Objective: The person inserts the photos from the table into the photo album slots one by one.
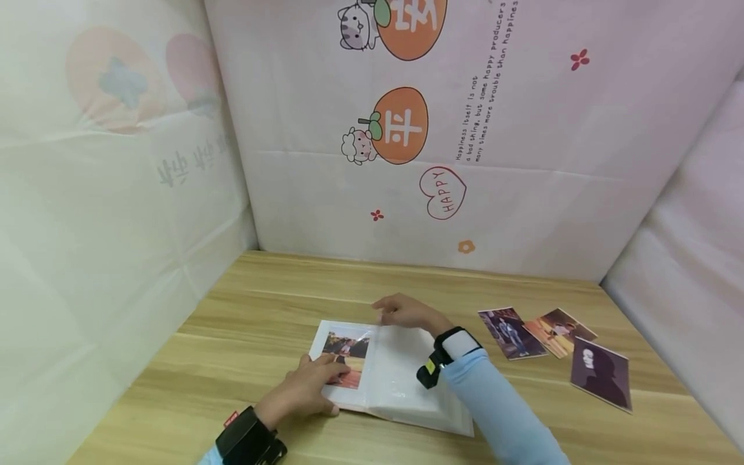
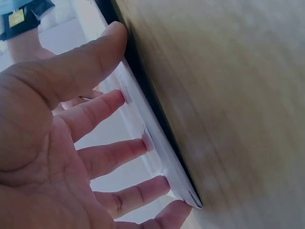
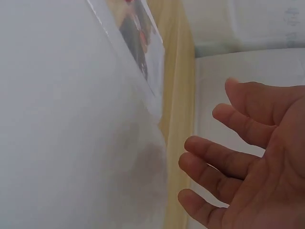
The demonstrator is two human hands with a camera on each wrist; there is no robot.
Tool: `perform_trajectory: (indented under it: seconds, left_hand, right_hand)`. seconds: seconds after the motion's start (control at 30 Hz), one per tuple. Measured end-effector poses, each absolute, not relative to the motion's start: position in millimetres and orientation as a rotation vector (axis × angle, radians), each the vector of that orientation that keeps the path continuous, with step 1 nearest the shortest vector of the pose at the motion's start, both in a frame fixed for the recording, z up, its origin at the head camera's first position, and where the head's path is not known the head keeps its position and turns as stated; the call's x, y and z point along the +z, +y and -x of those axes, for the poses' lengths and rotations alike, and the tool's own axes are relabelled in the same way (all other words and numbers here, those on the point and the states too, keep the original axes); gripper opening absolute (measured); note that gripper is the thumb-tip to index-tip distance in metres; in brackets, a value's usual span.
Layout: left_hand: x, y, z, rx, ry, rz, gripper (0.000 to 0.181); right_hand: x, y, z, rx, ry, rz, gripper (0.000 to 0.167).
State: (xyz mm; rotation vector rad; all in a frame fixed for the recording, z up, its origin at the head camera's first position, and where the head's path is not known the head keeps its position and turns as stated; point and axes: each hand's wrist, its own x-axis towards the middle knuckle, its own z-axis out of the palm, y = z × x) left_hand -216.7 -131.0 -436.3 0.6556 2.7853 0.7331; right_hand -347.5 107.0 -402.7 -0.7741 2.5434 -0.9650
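Observation:
An open photo album [image 1: 407, 381] lies on the table, a photo [image 1: 349, 355] in its left page and a blank white right page. My left hand [image 1: 308, 386] rests on the left page's lower part, fingers spread; in the left wrist view its fingertips touch the album [image 2: 157, 152] near the edge, with the thumb at that edge. Over the album's top edge by the spine is my right hand [image 1: 409, 312], fingers bent loosely. In the right wrist view the right hand [image 3: 257, 152] holds nothing, its fingers apart and slightly curved beside the white page [image 3: 71, 124].
Three loose photos lie right of the album: a dark blue one [image 1: 511, 334], an orange-toned one [image 1: 559, 331] and a dark one with a silhouette [image 1: 601, 374]. White printed cloth [image 1: 302, 206] hangs behind the wooden table [image 1: 232, 342] and at both sides.

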Motion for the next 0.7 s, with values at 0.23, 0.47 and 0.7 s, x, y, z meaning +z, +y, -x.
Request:
perform_trajectory:
  seconds: [0.23, 0.47, 0.7]
  left_hand:
    - [-440, -132, 218, 0.729, 2.789, -0.675, 0.065]
    - [-440, -131, 219, 0.736, 2.783, -0.68, 0.065]
    - [-438, -129, 216, 0.752, 2.778, -0.665, 0.066]
  right_hand:
    - [-395, 139, 328, -0.814, 2.647, 0.877, 0.046]
    - [-402, 164, 303, -0.743, 2.683, 0.994, 0.058]
    - [-411, 185, 283, -0.703, 2.72, 1.062, 0.062]
